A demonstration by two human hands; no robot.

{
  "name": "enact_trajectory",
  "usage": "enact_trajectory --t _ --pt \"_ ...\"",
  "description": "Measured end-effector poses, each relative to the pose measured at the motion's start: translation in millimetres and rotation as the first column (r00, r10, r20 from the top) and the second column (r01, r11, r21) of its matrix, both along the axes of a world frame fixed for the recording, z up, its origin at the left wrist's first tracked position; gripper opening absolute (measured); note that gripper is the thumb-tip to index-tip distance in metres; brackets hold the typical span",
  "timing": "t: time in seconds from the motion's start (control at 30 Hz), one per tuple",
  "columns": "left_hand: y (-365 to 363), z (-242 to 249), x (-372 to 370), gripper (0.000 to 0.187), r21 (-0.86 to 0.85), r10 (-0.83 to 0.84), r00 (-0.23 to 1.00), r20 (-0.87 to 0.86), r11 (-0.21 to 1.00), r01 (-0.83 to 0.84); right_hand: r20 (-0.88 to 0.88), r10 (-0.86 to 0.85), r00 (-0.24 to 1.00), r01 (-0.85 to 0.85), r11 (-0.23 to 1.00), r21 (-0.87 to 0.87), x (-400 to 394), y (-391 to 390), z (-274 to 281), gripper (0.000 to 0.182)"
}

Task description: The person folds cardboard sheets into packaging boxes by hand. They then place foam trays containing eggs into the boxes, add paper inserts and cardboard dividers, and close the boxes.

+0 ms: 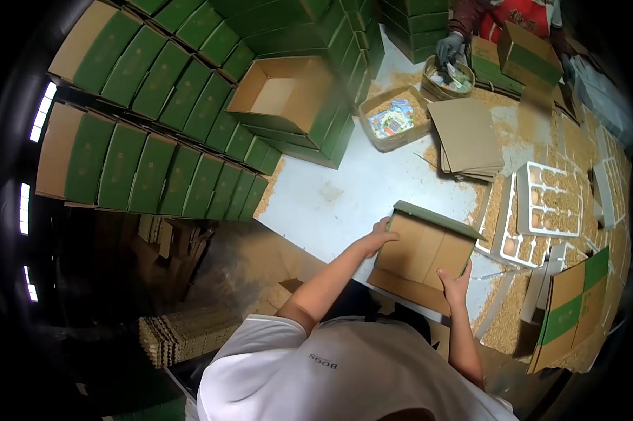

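Note:
In the head view an open cardboard box (423,254), green outside and brown inside, rests tilted at the near edge of the white table (316,203). Its far side flap stands up. My left hand (379,239) is closed on the box's left wall, thumb over the edge. On the right wall my right hand (455,282) grips the box, with the thumb inside and the fingers mostly hidden behind it. Just right of the box are white foam egg trays (516,245) filled with husk-like bedding, some holding eggs.
Green boxes (141,182) are stacked high at left; an open box (281,91) tops a nearer stack. A bin of printed cards (393,119) and cardboard sheets (465,137) lie farther back. A co-worker's gloved hand (450,48) reaches into a basket (439,88). Folded cardboard (572,309) leans at right.

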State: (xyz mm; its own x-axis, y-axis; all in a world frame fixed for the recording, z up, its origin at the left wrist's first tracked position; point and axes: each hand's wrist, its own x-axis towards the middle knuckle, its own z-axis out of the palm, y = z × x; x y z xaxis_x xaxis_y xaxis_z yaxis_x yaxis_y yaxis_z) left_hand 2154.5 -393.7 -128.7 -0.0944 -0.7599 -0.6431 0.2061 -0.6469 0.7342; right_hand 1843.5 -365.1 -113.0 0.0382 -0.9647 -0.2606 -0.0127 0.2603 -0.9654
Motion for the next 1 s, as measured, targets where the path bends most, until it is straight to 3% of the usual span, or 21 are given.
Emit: enact_trajectory --t 0.03,0.13,0.17,0.23,0.3,0.37,0.5,0.53,0.57,0.6,0.63,0.7,0.73,0.77,0.8,0.83,0.87,0.9,0.93,1.0 --pt "5.6 9.4 1.0 0.091 -0.049 -0.016 0.993 -0.115 0.999 0.011 -0.033 -0.015 0.999 0.013 0.999 -0.035 -1.1 9.2 -0.8 0.092" --pt "8.4 -8.2 7.0 0.100 -0.269 -0.069 0.992 -0.104 0.962 0.039 -0.007 -0.100 0.995 0.099 0.994 -0.048 2.1 25.9 -23.8 0.091" --pt "6.5 -12.7 6.5 0.097 -0.229 -0.033 0.993 -0.114 0.973 0.006 -0.016 -0.128 0.992 0.127 0.990 -0.056 -0.7 26.9 -39.7 0.089" --pt "1.0 12.3 14.8 0.099 -0.080 0.015 0.985 -0.174 0.996 -0.029 0.134 -0.172 0.976 0.173 0.985 0.002 3.2 30.0 -45.1 0.084" --pt "-9.2 17.5 37.8 0.095 -0.277 -0.196 0.908 -0.371 0.956 0.094 0.277 -0.189 0.942 0.170 0.981 0.093 13.2 30.2 -41.5 0.082" --pt "-16.2 14.7 67.5 0.093 -0.223 -0.195 0.902 -0.386 0.968 0.113 0.305 -0.300 0.904 0.260 0.951 0.165 37.9 35.8 -25.8 0.080" --pt "-14.2 40.8 129.2 0.091 -0.175 -0.089 0.940 -0.329 0.984 0.032 0.509 -0.160 0.846 0.147 0.987 0.066 104.6 22.5 34.7 0.081" --pt "-17.4 51.8 143.8 0.092 -0.268 -0.082 0.942 -0.326 0.963 -0.009 0.571 -0.112 0.813 0.102 0.994 0.049 117.9 9.7 46.6 0.081" --pt "-19.8 73.0 158.6 0.093 -0.293 -0.088 0.940 -0.329 0.956 -0.013 0.629 -0.069 0.774 0.059 0.998 0.036 126.7 1.0 52.6 0.082" --pt "-20.9 102.1 174.7 0.094 -0.312 -0.091 0.939 -0.333 0.950 -0.019 0.734 0.002 0.679 -0.085 0.994 0.075 110.3 -22.3 23.6 0.085" --pt "-19.8 133.4 191.7 0.095 -0.328 -0.088 0.938 -0.334 0.944 -0.028 0.727 0.037 0.686 -0.132 0.988 0.075 114.4 -37.9 29.2 0.086" --pt "-23.9 197.6 215.2 0.104 -0.446 -0.076 0.987 -0.138 0.895 0.007 0.659 0.292 0.694 -0.324 0.943 -0.077 147.8 -65.5 74.9 0.086" --pt "-30.9 219.1 225.6 0.108 -0.505 0.009 0.997 0.071 0.863 0.028 0.653 0.297 0.697 -0.305 0.947 -0.105 174.8 -75.0 102.5 0.082" --pt "-33.0 258.7 236.8 0.109 -0.545 0.045 0.998 0.049 0.838 -0.011 0.646 0.297 0.703 -0.280 0.951 -0.132 199.7 -82.0 126.3 0.079" --pt "-37.8 298.5 251.4 0.100 -0.552 0.029 0.987 0.160 0.831 0.065 0.710 0.390 0.586 -0.399 0.902 -0.166 212.6 -96.9 146.7 0.072" --pt "-43.9 328.8 265.2 0.099 -0.568 0.036 0.968 0.248 0.815 0.115 0.705 0.391 0.592 -0.384 0.906 -0.180 230.3 -109.5 166.8 0.069" --pt "-60.8 341.6 281.2 0.121 -0.575 0.075 0.916 0.395 0.797 0.183 0.699 0.392 0.598 -0.369 0.909 -0.194 250.9 -121.0 191.3 0.066" --pt "-75.0 368.0 297.3 0.124 -0.537 0.039 0.927 0.374 0.823 0.182 0.628 0.294 0.721 -0.220 0.956 -0.196 284.5 -130.8 223.3 0.066" --pt "-85.5 392.6 313.8 0.091 -0.516 0.040 0.946 0.322 0.845 0.141 0.662 0.294 0.690 -0.230 0.956 -0.184 305.9 -149.1 242.1 0.064" --pt "-119.7 409.3 366.1 0.070 -0.609 -0.121 0.990 0.076 0.780 0.142 0.727 0.293 0.621 -0.251 0.953 -0.170 346.5 -186.8 271.2 0.061"
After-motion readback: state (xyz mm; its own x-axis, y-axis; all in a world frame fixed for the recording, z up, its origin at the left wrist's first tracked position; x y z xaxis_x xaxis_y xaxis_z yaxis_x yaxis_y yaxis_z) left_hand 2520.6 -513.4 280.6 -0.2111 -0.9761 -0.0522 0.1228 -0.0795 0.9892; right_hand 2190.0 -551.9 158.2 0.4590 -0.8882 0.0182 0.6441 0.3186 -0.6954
